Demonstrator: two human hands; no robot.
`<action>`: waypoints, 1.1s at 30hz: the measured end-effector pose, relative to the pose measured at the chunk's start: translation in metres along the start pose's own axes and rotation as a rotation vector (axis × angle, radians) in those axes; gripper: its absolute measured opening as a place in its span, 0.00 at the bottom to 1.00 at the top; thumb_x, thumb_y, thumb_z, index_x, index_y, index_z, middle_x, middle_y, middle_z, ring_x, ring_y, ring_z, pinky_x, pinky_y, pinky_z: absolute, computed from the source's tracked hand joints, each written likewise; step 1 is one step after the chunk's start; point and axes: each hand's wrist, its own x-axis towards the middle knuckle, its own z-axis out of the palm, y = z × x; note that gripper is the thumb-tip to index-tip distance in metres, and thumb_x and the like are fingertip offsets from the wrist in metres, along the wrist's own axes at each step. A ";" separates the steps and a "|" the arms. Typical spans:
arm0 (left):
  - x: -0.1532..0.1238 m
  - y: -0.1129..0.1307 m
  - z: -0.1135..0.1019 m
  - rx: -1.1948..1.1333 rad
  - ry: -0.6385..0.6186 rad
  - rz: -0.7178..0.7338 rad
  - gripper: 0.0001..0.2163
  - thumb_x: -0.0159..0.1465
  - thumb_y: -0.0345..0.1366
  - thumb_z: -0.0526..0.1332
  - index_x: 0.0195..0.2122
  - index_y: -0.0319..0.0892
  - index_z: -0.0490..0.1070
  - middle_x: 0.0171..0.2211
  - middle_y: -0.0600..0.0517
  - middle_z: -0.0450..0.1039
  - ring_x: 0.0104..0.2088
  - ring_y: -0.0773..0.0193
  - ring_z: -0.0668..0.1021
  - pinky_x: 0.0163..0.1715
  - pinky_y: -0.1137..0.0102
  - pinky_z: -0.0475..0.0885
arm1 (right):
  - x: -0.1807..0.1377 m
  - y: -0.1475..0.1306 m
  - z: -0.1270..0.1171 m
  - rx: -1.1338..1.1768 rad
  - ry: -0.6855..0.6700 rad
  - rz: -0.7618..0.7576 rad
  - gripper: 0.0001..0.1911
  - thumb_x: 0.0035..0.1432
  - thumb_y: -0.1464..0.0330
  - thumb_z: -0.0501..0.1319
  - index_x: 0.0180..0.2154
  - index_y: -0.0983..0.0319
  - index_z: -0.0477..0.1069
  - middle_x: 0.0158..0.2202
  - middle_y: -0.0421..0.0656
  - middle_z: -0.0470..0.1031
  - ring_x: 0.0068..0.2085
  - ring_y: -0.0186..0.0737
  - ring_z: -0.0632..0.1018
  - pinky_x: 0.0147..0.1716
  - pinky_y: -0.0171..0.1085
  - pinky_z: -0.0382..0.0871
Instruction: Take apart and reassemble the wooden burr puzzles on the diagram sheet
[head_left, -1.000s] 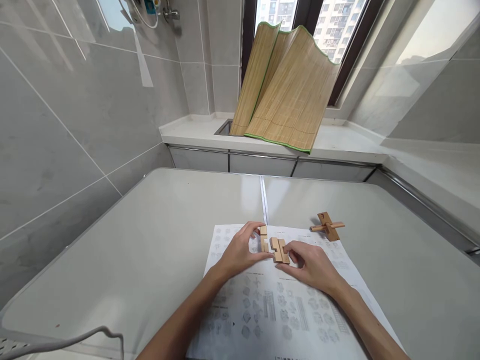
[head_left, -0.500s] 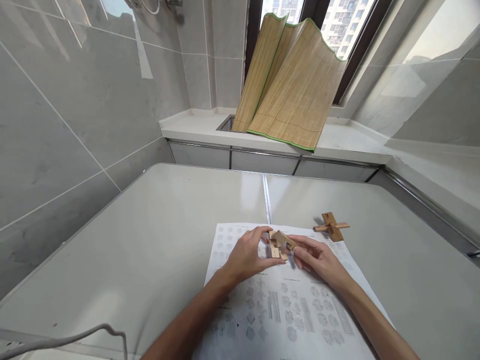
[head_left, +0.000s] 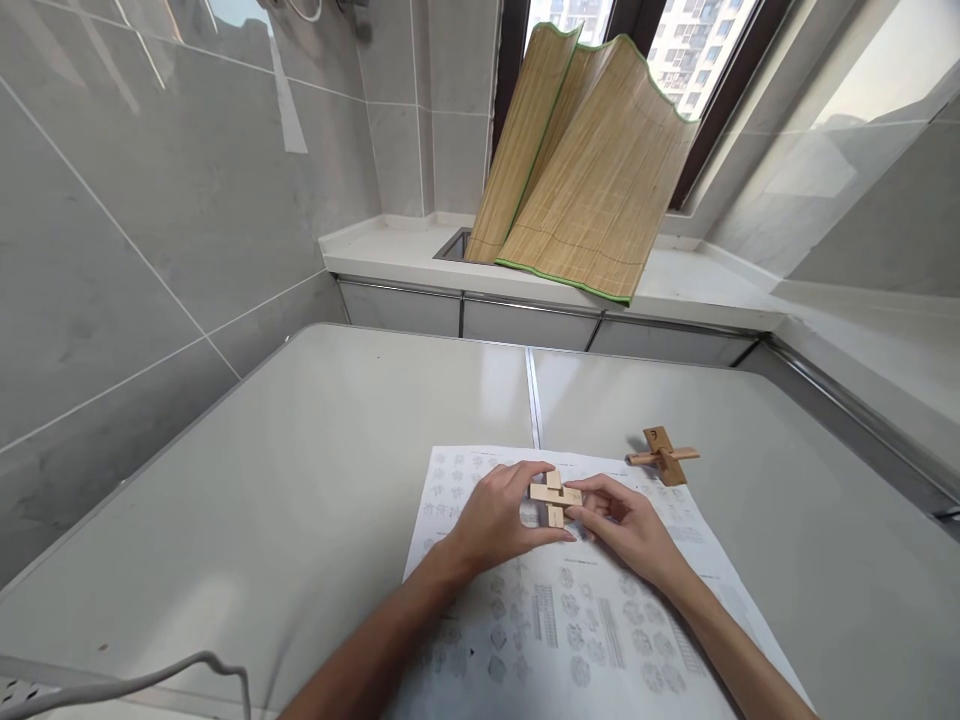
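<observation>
Between my hands, above a printed instruction sheet, are light wooden puzzle pieces crossing one another. My left hand grips the upright part, thumb at its near end and fingertips at its far end. Lying across it is a notched wooden piece, its right end pinched between the thumb and fingers of my right hand. How deeply the pieces interlock cannot be made out. Beyond my right hand, by the sheet's upper right edge, a darker wooden cross-shaped puzzle rests with a marking on one face.
The white table has a seam down its middle. A grey cable runs along the lower left. Behind the table, a bamboo mat leans against the window, its lower end on a white counter beside a sink.
My right hand has turned the tilted wooden piece level and laid it across the piece in my left hand. The darker puzzle has stayed put.
</observation>
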 end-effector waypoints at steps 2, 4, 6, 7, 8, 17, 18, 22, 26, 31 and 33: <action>0.000 -0.001 0.001 0.004 0.013 0.019 0.31 0.53 0.47 0.78 0.54 0.48 0.66 0.50 0.51 0.79 0.47 0.52 0.80 0.50 0.60 0.74 | 0.000 0.002 0.001 -0.017 0.015 -0.001 0.17 0.63 0.54 0.67 0.46 0.58 0.77 0.22 0.35 0.68 0.26 0.37 0.69 0.30 0.38 0.62; 0.000 -0.002 0.002 -0.006 0.023 0.041 0.32 0.53 0.47 0.78 0.54 0.48 0.66 0.51 0.50 0.79 0.49 0.52 0.80 0.51 0.59 0.73 | 0.000 0.003 0.001 -0.041 0.039 -0.007 0.17 0.63 0.54 0.66 0.47 0.58 0.77 0.23 0.35 0.67 0.26 0.38 0.68 0.31 0.39 0.62; -0.001 -0.002 0.003 -0.028 0.028 0.052 0.32 0.52 0.46 0.78 0.55 0.48 0.66 0.52 0.50 0.78 0.51 0.52 0.80 0.52 0.60 0.73 | 0.000 0.003 0.001 -0.060 0.058 -0.013 0.17 0.64 0.54 0.66 0.48 0.58 0.77 0.23 0.35 0.67 0.27 0.38 0.68 0.30 0.38 0.62; -0.001 -0.002 0.003 -0.040 0.032 0.050 0.32 0.52 0.46 0.78 0.55 0.48 0.66 0.52 0.49 0.78 0.51 0.52 0.80 0.52 0.60 0.74 | 0.000 0.003 0.001 -0.065 0.063 -0.015 0.17 0.64 0.54 0.66 0.48 0.58 0.77 0.24 0.35 0.67 0.27 0.38 0.68 0.30 0.38 0.62; -0.001 -0.001 0.003 -0.053 0.035 0.042 0.33 0.52 0.46 0.78 0.55 0.48 0.67 0.52 0.49 0.78 0.51 0.52 0.80 0.52 0.60 0.74 | 0.000 0.003 0.001 -0.066 0.064 -0.015 0.17 0.64 0.54 0.66 0.47 0.58 0.77 0.23 0.35 0.67 0.27 0.38 0.68 0.30 0.38 0.62; 0.000 0.002 0.003 -0.167 0.093 -0.183 0.30 0.52 0.47 0.77 0.54 0.49 0.69 0.48 0.52 0.79 0.44 0.57 0.81 0.44 0.64 0.77 | 0.002 0.001 0.001 -0.127 0.165 -0.034 0.19 0.65 0.51 0.63 0.48 0.57 0.72 0.34 0.41 0.76 0.27 0.38 0.71 0.28 0.38 0.66; 0.001 0.002 0.003 -0.174 0.109 -0.209 0.30 0.52 0.47 0.77 0.53 0.49 0.69 0.47 0.53 0.79 0.42 0.57 0.80 0.44 0.64 0.77 | 0.002 0.000 0.001 -0.163 0.182 -0.048 0.18 0.65 0.52 0.63 0.46 0.57 0.73 0.34 0.42 0.76 0.27 0.38 0.71 0.28 0.38 0.66; 0.002 0.001 0.003 -0.167 0.156 -0.280 0.28 0.53 0.46 0.76 0.52 0.49 0.70 0.46 0.53 0.79 0.41 0.59 0.80 0.45 0.63 0.77 | -0.002 -0.004 0.004 -0.338 0.123 -0.100 0.14 0.65 0.53 0.63 0.42 0.56 0.71 0.29 0.39 0.71 0.27 0.39 0.70 0.26 0.37 0.65; 0.002 0.001 0.002 -0.178 0.169 -0.311 0.27 0.54 0.44 0.76 0.52 0.49 0.70 0.47 0.53 0.78 0.42 0.58 0.79 0.44 0.63 0.76 | -0.006 -0.007 0.006 -0.474 0.025 -0.165 0.16 0.63 0.56 0.65 0.47 0.55 0.69 0.32 0.38 0.72 0.26 0.37 0.69 0.26 0.37 0.66; 0.002 0.002 0.002 -0.177 0.184 -0.310 0.27 0.54 0.43 0.75 0.53 0.49 0.69 0.47 0.52 0.78 0.43 0.57 0.79 0.45 0.63 0.76 | -0.005 -0.004 0.007 -0.495 0.096 -0.131 0.20 0.64 0.52 0.62 0.53 0.54 0.68 0.34 0.39 0.74 0.27 0.39 0.72 0.28 0.38 0.68; 0.002 0.001 0.003 -0.161 0.194 -0.306 0.27 0.55 0.44 0.75 0.53 0.48 0.69 0.47 0.52 0.78 0.44 0.56 0.80 0.45 0.61 0.76 | -0.004 -0.005 0.009 -0.530 0.143 -0.110 0.17 0.66 0.51 0.61 0.47 0.55 0.70 0.33 0.40 0.73 0.28 0.40 0.73 0.29 0.39 0.68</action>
